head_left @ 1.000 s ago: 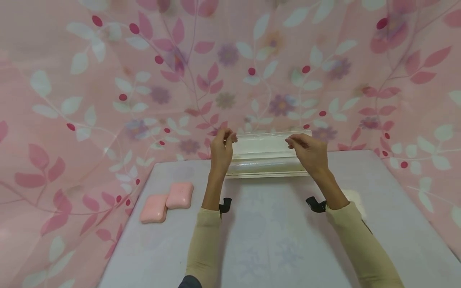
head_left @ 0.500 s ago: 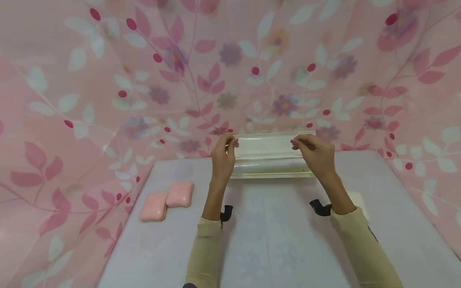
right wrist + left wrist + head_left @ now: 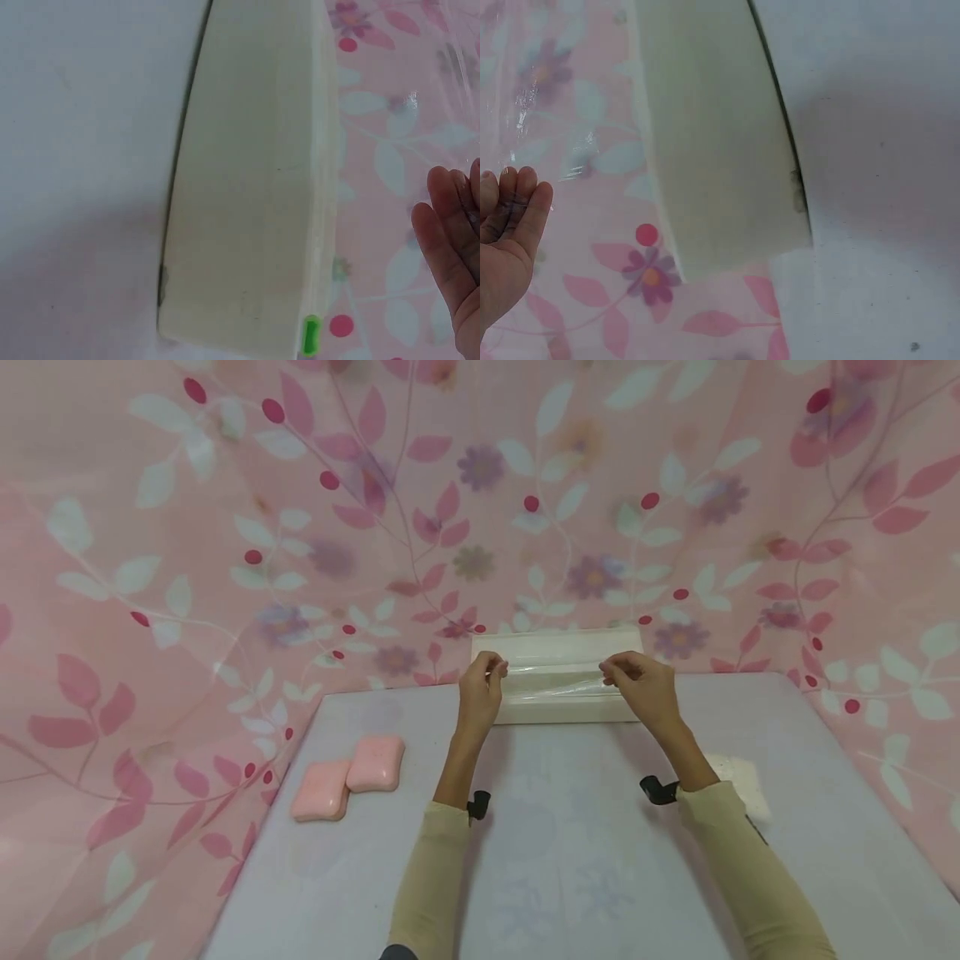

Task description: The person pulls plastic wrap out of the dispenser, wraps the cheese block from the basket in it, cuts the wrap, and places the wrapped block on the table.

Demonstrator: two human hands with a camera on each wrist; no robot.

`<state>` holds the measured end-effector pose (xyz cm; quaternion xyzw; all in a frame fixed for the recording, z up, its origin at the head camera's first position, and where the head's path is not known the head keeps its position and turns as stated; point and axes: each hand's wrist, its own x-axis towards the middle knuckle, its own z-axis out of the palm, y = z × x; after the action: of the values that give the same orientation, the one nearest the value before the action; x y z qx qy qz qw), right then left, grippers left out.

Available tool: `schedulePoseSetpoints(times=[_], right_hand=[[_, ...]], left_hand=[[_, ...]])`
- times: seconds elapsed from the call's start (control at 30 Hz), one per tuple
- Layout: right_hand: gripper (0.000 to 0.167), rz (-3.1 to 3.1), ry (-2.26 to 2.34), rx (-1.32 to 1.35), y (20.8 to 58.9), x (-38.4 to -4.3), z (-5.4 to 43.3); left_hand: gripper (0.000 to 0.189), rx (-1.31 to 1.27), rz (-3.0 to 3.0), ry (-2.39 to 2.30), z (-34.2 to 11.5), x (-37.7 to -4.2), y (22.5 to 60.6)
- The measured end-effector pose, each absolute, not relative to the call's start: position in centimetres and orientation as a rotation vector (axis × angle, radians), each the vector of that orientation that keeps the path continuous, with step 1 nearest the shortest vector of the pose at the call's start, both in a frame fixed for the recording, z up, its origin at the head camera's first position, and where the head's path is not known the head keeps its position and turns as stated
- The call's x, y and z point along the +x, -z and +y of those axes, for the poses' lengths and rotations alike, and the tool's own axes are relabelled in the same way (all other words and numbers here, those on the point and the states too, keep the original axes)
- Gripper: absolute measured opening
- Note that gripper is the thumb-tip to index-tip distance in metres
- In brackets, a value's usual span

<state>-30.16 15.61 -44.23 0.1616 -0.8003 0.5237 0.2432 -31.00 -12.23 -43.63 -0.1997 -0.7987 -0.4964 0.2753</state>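
A cream cling film dispenser [image 3: 562, 712] lies near the back edge of the table with its lid [image 3: 555, 645] raised. Clear cling film [image 3: 551, 683] stretches between my two hands, above the box. At its left side my left hand [image 3: 480, 693] pinches the film between thumb and fingers. My right hand [image 3: 647, 692] pinches the opposite side. In the left wrist view, glints mark the film [image 3: 525, 112] above the fingertips, while the dispenser's wall [image 3: 712, 142] stands apart from the hand. The right wrist view shows creased film [image 3: 459, 64] beyond the fingers. The roll is hard to make out.
Two pink, soap-like blocks [image 3: 321, 792] lie touching at the table's left. A white block [image 3: 742, 783] is partly hidden behind my right forearm. Pink floral fabric [image 3: 480, 510] hangs directly behind the table [image 3: 555, 860].
Both hands have come lower and nearer to me, still pinching the film. The film now spans in front of the lid, over the box opening where the roll showed before.
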Motion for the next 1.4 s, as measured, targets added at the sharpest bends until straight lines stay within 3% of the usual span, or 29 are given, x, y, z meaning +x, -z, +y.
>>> schedulePoseSetpoints(times=[0.37,0.97,1.4], right_hand=[[0.006,-2.345,-1.259,0.680,46.9,-29.9,11.7],[0.011,-2.528,-1.445,0.429,46.7,-32.0,12.7],[0.005,-2.098,-1.319,0.395,39.8,-29.2,14.2]], left_hand=[[0.011,-0.370,-2.075,1.470,-14.6,-32.5,44.1],[0.011,-0.586,-2.071,1.352,-11.7,-32.7,40.7],[0.014,-0.563,-2.070,1.359,-12.5,-30.7,39.8]])
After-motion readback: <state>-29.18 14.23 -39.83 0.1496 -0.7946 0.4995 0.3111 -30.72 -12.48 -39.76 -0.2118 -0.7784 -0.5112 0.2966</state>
